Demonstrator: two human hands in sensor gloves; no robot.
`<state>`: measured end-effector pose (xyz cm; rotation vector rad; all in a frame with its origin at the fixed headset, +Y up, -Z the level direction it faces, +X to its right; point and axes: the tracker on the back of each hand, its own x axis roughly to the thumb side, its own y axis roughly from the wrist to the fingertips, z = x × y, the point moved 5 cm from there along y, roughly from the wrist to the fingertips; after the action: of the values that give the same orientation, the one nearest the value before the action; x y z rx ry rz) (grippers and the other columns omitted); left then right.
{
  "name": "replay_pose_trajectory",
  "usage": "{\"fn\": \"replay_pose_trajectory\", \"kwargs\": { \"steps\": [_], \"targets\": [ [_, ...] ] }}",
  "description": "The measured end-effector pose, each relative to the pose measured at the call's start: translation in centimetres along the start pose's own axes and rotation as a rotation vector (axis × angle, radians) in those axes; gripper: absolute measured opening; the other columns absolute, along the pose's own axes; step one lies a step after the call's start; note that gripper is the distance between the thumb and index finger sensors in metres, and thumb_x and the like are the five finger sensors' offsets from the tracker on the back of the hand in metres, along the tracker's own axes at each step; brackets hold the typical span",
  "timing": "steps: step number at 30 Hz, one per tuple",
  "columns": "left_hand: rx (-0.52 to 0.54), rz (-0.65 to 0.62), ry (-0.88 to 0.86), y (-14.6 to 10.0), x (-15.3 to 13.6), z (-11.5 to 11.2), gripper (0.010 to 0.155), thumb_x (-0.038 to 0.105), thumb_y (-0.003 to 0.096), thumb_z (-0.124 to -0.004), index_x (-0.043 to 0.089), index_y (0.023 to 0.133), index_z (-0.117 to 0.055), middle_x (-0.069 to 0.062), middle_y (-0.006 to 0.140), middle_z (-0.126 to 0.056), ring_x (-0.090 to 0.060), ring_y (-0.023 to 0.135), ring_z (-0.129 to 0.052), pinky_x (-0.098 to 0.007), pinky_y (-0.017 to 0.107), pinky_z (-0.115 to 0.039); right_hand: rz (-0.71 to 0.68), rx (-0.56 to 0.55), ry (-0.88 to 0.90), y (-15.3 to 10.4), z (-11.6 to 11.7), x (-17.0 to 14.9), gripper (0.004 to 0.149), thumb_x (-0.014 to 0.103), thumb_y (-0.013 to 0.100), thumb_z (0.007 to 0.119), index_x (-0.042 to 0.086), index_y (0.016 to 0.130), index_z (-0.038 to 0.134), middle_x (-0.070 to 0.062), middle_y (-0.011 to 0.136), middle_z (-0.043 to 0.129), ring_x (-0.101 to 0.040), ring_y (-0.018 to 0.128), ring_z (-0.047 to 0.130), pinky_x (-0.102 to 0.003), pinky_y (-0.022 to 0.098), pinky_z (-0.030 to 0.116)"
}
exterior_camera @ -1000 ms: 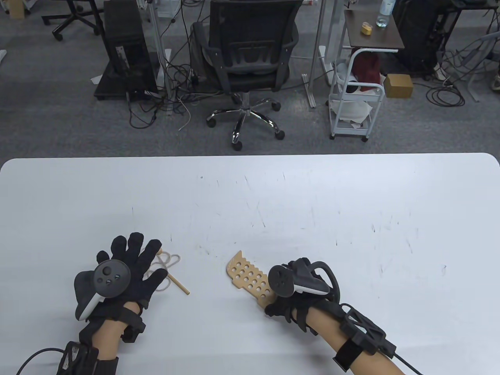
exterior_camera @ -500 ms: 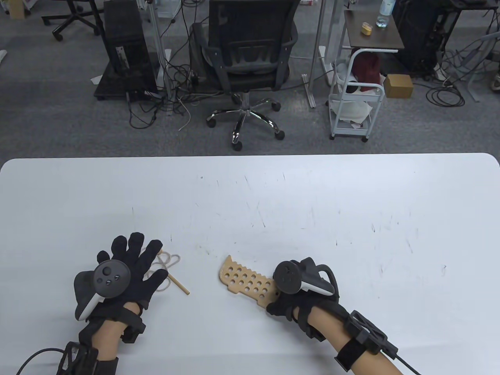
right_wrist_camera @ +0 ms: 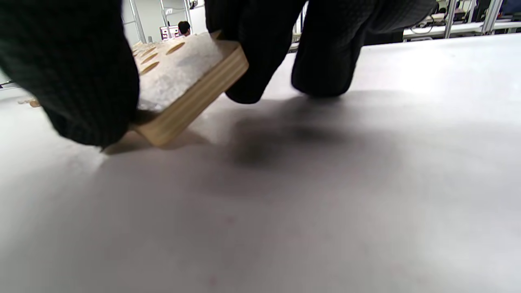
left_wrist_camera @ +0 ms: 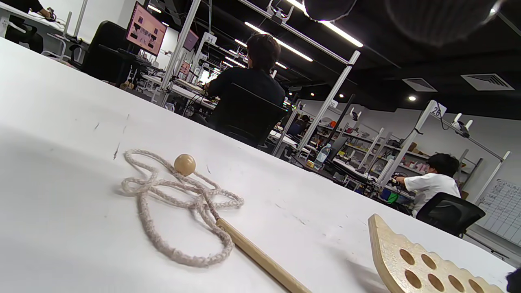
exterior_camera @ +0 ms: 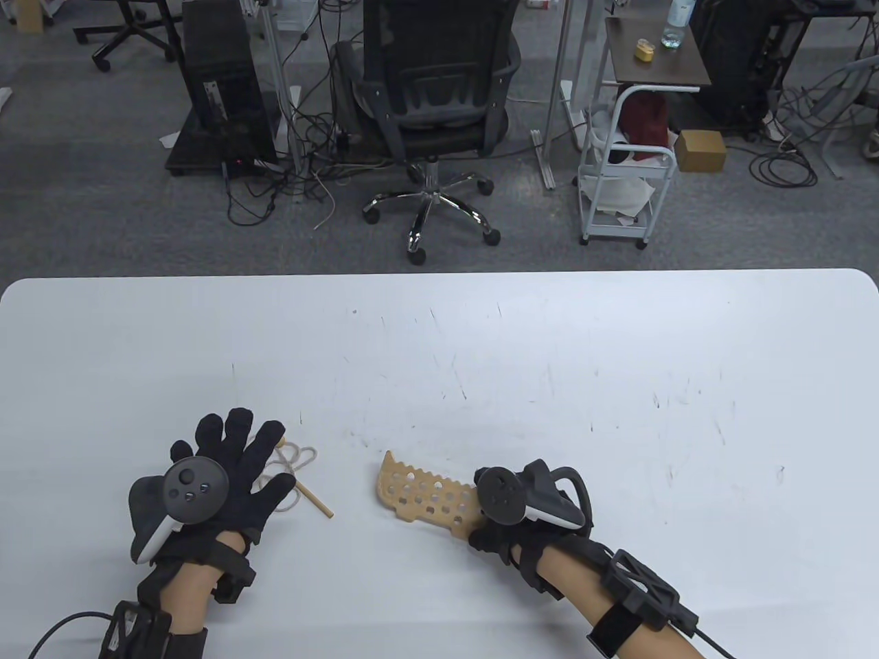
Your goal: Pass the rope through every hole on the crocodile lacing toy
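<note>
The wooden crocodile board (exterior_camera: 422, 492) with several holes is lifted at its left end, its right end gripped by my right hand (exterior_camera: 496, 532). In the right wrist view the thumb and fingers (right_wrist_camera: 260, 44) pinch the board's edge (right_wrist_camera: 191, 95) just above the table. My left hand (exterior_camera: 230, 473) lies flat with fingers spread over the pale rope (exterior_camera: 299, 461). The rope (left_wrist_camera: 171, 203) is coiled loosely with a wooden bead (left_wrist_camera: 184, 164) at one end and a wooden needle (left_wrist_camera: 260, 256) at the other; the needle (exterior_camera: 314, 500) sticks out beside the left hand.
The white table (exterior_camera: 549, 357) stretches wide behind and to the right of both hands. Beyond its far edge stand an office chair (exterior_camera: 432, 103), a white cart (exterior_camera: 621, 165) and cables on the floor.
My right hand has turned the board anticlockwise and tipped its free end up and leftward. The left hand and the rope have stayed put.
</note>
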<state>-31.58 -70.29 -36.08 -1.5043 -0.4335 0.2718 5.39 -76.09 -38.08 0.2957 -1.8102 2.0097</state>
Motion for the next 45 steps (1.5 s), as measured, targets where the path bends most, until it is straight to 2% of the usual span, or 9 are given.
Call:
{"fn": "replay_pose_trajectory", "kwargs": {
  "steps": [3, 8, 12, 17, 27, 33, 38, 45],
  "targets": [
    [-0.001, -0.001, -0.001, 0.0, 0.0, 0.0, 0.075, 0.071, 0.0387, -0.07, 0.056, 0.107, -0.044, 0.01, 0.121, -0.022, -0.035, 0.114, -0.011, -0.065, 0.074, -0.009, 0.0, -0.025, 0.019, -0.1, -0.4, 0.1, 0.084, 0.043, 0.031, 0.1, 0.006, 0.092, 0.056, -0.007, 0.078, 0.084, -0.034, 0.07, 0.096, -0.063, 0.063, 0.061],
    [-0.002, -0.001, -0.001, 0.0, 0.0, 0.0, 0.075, 0.07, 0.0385, -0.071, 0.055, 0.107, -0.044, 0.01, 0.121, -0.022, -0.035, 0.114, -0.011, -0.065, 0.074, -0.009, -0.018, -0.038, 0.063, -0.4, -0.4, 0.1, 0.082, 0.039, 0.031, 0.101, 0.003, 0.092, 0.06, -0.002, 0.072, 0.088, -0.028, 0.061, 0.101, -0.06, 0.061, 0.065],
    [-0.001, -0.001, -0.003, 0.0, 0.0, 0.0, 0.075, 0.07, 0.0387, -0.071, 0.055, 0.107, -0.044, 0.01, 0.121, -0.022, -0.035, 0.113, -0.011, -0.065, 0.074, -0.009, -0.034, -0.036, 0.03, -0.6, -0.4, 0.2, 0.069, 0.041, 0.031, 0.1, 0.01, 0.088, 0.072, 0.001, 0.068, 0.095, -0.025, 0.057, 0.104, -0.056, 0.059, 0.07],
    [-0.004, -0.001, -0.003, 0.0, 0.0, -0.1, 0.075, 0.07, 0.0386, -0.071, 0.055, 0.107, -0.044, 0.01, 0.121, -0.022, -0.035, 0.113, -0.011, -0.065, 0.074, -0.009, -0.038, -0.029, 0.07, -0.6, -0.7, -0.1, 0.055, 0.041, 0.035, 0.096, 0.018, 0.082, 0.079, 0.005, 0.063, 0.1, -0.022, 0.053, 0.107, -0.05, 0.056, 0.076],
    [-0.004, 0.0, -0.008, 0.0, 0.0, 0.0, 0.075, 0.07, 0.0385, -0.071, 0.055, 0.107, -0.044, 0.01, 0.121, -0.022, -0.035, 0.113, -0.014, -0.065, 0.074, -0.009, -0.031, -0.032, 0.262, -0.6, -1.2, -1.4, 0.049, 0.037, 0.039, 0.09, 0.02, 0.083, 0.077, 0.004, 0.065, 0.099, -0.02, 0.044, 0.112, -0.045, 0.05, 0.081],
    [-0.011, 0.002, -0.011, 0.1, -0.1, -0.2, 0.075, 0.07, 0.0385, -0.071, 0.055, 0.107, -0.044, 0.01, 0.121, -0.022, -0.035, 0.113, -0.014, -0.065, 0.074, -0.009, -0.017, -0.123, 0.338, -1.4, -3.5, -2.1, 0.048, 0.036, 0.04, 0.089, 0.02, 0.084, 0.076, 0.002, 0.067, 0.099, -0.021, 0.045, 0.111, -0.047, 0.052, 0.079],
    [-0.02, 0.011, -0.021, 0.2, -0.4, -0.3, 0.075, 0.07, 0.0385, -0.071, 0.055, 0.107, -0.045, 0.01, 0.121, -0.023, -0.035, 0.113, -0.014, -0.065, 0.074, -0.01, 0.0, -0.201, 0.452, -2.7, -5.2, -3.1, 0.049, 0.033, 0.041, 0.089, 0.021, 0.086, 0.074, 0.0, 0.069, 0.096, -0.025, 0.05, 0.107, -0.052, 0.055, 0.074],
    [-0.013, 0.012, -0.023, 0.2, -0.4, -0.2, 0.075, 0.07, 0.0387, -0.071, 0.055, 0.107, -0.044, 0.01, 0.121, -0.023, -0.035, 0.113, -0.014, -0.065, 0.074, -0.01, 0.002, -0.312, 0.524, -4.7, -8.4, -4.7, 0.048, 0.032, 0.041, 0.09, 0.021, 0.086, 0.075, -0.001, 0.069, 0.096, -0.026, 0.05, 0.107, -0.053, 0.055, 0.073]
  ]
}}
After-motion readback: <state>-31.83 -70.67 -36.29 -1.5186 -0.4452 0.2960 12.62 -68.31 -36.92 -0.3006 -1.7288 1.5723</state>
